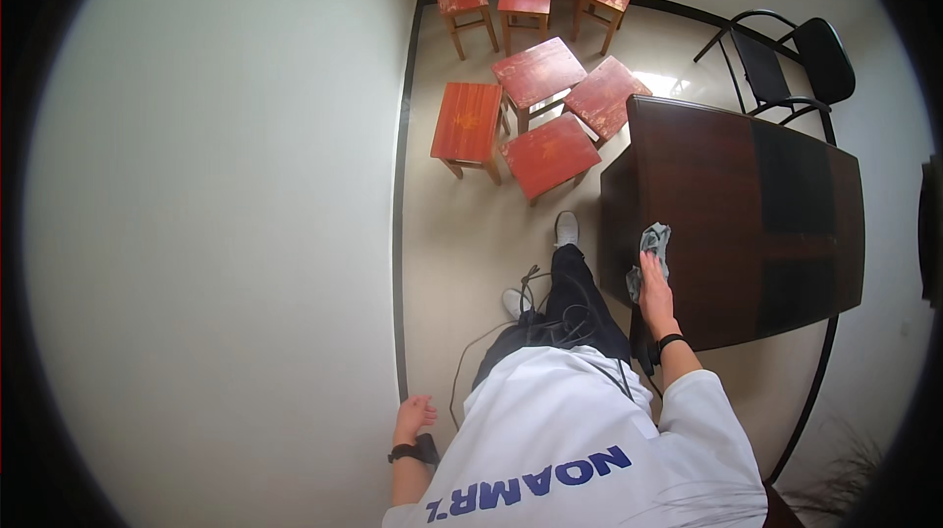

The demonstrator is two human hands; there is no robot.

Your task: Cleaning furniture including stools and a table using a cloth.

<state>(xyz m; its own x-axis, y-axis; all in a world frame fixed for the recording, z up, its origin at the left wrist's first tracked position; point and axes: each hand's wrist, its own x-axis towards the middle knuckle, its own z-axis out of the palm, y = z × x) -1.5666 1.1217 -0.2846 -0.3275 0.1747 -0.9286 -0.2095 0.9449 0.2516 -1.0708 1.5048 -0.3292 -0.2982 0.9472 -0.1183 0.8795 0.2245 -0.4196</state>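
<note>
My right hand point(654, 292) lies on a grey cloth point(656, 242) at the near left edge of the dark wooden desk point(692, 182). The crumpled cloth shows past my fingertips and hangs a little over the desk's edge. Whether my fingers grip it or only press it flat cannot be told. My left hand point(417, 414) hangs low by the wall at the lower left, holding nothing, its fingers loosely bent and partly apart. Both wrists wear black bands, and a dark device sits by the left one.
Several red-topped wooden stools point(551, 156) stand on the floor ahead, left of the desk. A black armchair point(762, 64) is behind the desk. A black cable point(530, 274) loops before my legs. The white wall point(221, 233) runs along the left. Dark plant leaves point(847, 469) show at lower right.
</note>
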